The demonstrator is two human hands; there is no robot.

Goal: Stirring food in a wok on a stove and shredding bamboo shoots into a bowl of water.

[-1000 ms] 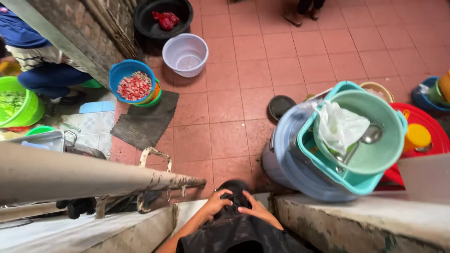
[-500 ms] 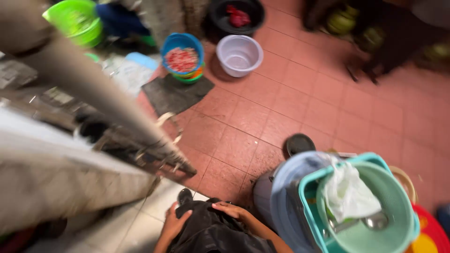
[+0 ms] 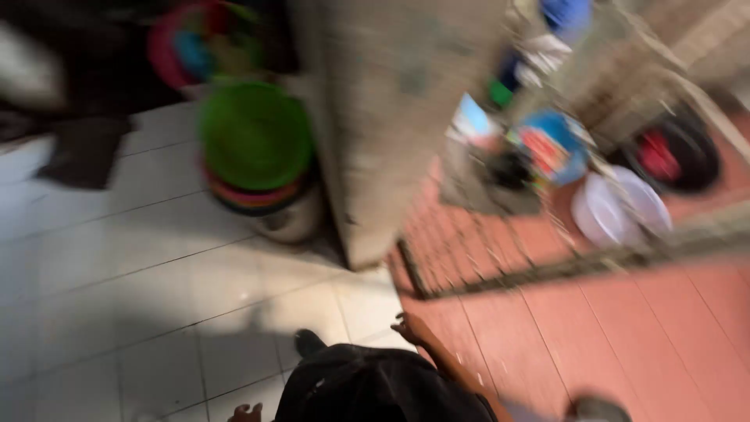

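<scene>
A dark, rounded bundle (image 3: 379, 387), black and cloth-like, sits low at the bottom edge of the view, over the seam where the white tiled floor (image 3: 141, 289) meets the red tiled floor (image 3: 625, 344). The right hand (image 3: 410, 327) rests at its upper right side, fingers spread against the dark stuff, the forearm running down along its edge. The whole view is badly blurred, so whether those fingers actually pinch the bundle or just lie on it I cannot tell. Of the left hand (image 3: 248, 411) only a few fingertips show at the bundle's lower left, right at the bottom edge; open or closed cannot be made out.

Further out on the white tiles, near the foot of a broad concrete pillar (image 3: 391, 117), stands a stack of basins with a green bowl (image 3: 256, 134) on top. A dark mat (image 3: 82, 152) lies by the left edge.

Beyond the pillar, on the red tiles, a blue bowl (image 3: 556, 147) with something red in it sits beside a grey mat (image 3: 488, 184). A white basin (image 3: 621, 209) lies near it, and a black tub (image 3: 678, 152) holding something red is just past that, toward the right edge.
</scene>
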